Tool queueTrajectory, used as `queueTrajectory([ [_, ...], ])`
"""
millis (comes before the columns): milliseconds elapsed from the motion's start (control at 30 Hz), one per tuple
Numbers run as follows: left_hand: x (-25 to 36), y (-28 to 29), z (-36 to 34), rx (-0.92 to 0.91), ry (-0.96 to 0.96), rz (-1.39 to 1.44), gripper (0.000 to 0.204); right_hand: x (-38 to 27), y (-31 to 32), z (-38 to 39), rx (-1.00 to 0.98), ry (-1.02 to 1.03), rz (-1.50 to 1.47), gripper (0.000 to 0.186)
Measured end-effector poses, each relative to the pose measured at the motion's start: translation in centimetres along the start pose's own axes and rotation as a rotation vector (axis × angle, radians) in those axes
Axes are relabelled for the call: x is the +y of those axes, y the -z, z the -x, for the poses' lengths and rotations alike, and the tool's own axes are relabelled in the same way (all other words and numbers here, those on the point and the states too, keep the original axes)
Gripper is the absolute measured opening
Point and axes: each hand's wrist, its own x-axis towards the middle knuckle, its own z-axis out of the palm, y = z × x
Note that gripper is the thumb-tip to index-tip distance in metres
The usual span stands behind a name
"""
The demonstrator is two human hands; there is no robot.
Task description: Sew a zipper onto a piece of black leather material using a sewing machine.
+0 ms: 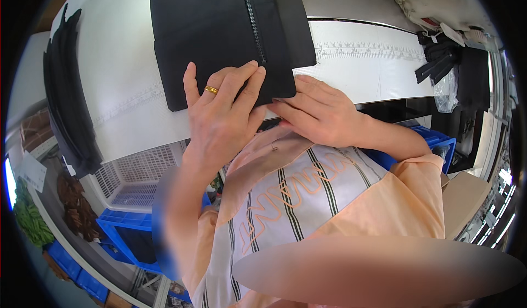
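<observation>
White table [121, 44] | strips [67, 88] left | crate [129, 223] below | hands [222, 102] on fabric [211, 33]

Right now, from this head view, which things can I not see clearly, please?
Head view: the upper end of the black cloth and its zipper, cut off by the top edge.
Head view: part of the ruler marks, covered by the cloth.
Head view: cloth beneath the left hand, hidden by it.
</observation>
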Motion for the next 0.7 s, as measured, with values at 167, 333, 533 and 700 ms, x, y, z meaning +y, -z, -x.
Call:
queueTrajectory([
  [167,0.7,0.2,0.4,-0.046,0.016,-0.034,0.045,2.8,2.5,0.4,-0.072,-0.159,-0.169,0.028],
  [333,0.5,0.0,0.3,-0.051,0.000,-0.055,0.052,4.6,0.7,-2.7,-0.052,-0.012,-0.035,0.030],
  [533,-0.1,0.8,0.0,-0.088,-0.003,0.051,0.061,5.2,0.3,-2.4,-0.155,0.032,-0.004,0.048],
  [700,-2.4,1.6,-2.7,-0.158,-0.018,0.075,0.050,4.8,0.5,-2.9,-0.167,0.044,0.024,0.039],
])
